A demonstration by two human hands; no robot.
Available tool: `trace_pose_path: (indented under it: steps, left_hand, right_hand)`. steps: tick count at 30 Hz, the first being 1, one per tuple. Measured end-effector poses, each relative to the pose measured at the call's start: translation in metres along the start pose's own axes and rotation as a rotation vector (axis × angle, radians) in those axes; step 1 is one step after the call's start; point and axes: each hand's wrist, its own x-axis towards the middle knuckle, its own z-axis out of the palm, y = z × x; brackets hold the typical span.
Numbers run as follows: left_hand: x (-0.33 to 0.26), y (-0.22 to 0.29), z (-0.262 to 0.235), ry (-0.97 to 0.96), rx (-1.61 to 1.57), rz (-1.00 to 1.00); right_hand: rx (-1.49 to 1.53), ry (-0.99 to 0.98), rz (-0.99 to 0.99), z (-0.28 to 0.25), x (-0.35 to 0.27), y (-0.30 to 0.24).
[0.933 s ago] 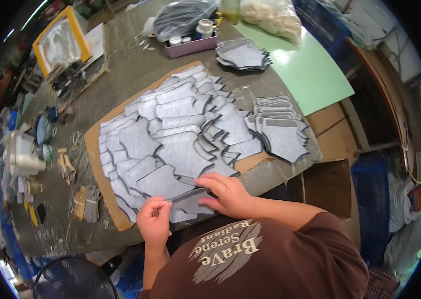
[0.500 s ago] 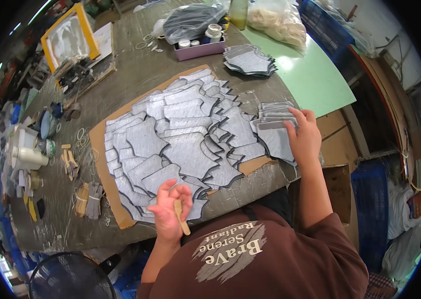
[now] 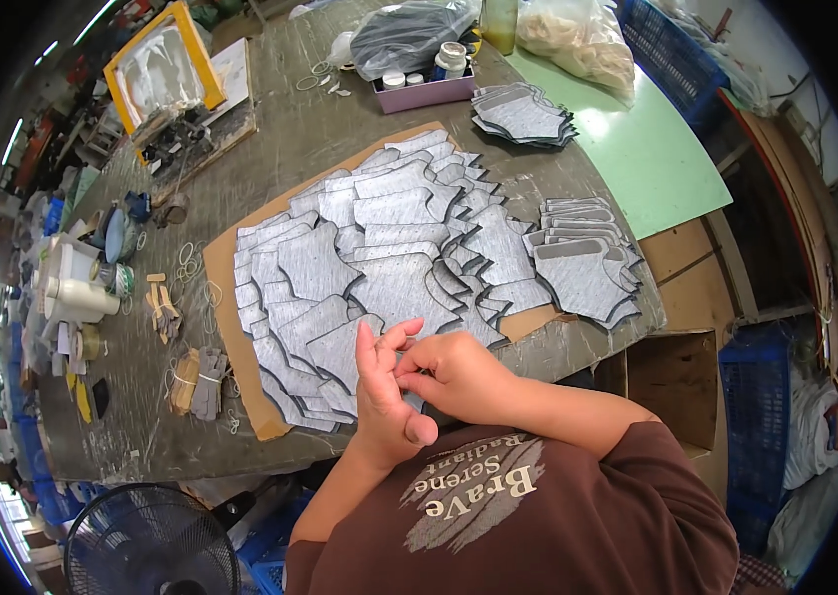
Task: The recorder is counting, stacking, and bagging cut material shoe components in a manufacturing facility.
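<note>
Both my hands meet over the grey cutouts [image 3: 379,288] at the worktop [image 3: 141,436] edge: left hand [image 3: 386,397] open-fingered, right hand [image 3: 458,372] pinching closed, can't tell on what.

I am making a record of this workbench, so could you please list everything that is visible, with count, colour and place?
flat grey cut fabric pieces with dark edges: many, grey, spread overlapping on the cardboard sheet
brown cardboard sheet: one, brown, middle of the table
stack of grey cut pieces: one stack, grey, right table edge
second stack of grey pieces: one, grey, far side by the green mat
green mat: one, light green, far right
purple tray with small jars: one, purple, far side
yellow frame: one, yellow, far left
black fan: one, black, lower left, below the table
left hand: open, fingers up, at the near edge
right hand: touching the left hand
</note>
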Motion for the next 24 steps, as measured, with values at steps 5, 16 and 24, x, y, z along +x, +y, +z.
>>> trace_pose_path:
  steps: [5,16,24]
  left_hand:
    - [0.002,-0.001,-0.001,-0.008,-0.081,-0.002]
    - [0.006,0.011,-0.001,0.049,-0.228,-0.136]
    - [0.007,0.011,-0.01,-0.044,-0.547,-0.284]
  right_hand:
    - [0.144,-0.051,0.1,0.003,-0.001,-0.003]
    - [0.276,0.032,0.076,0.016,-0.002,0.006]
    - [0.626,-0.131,0.239,0.01,0.0,0.016]
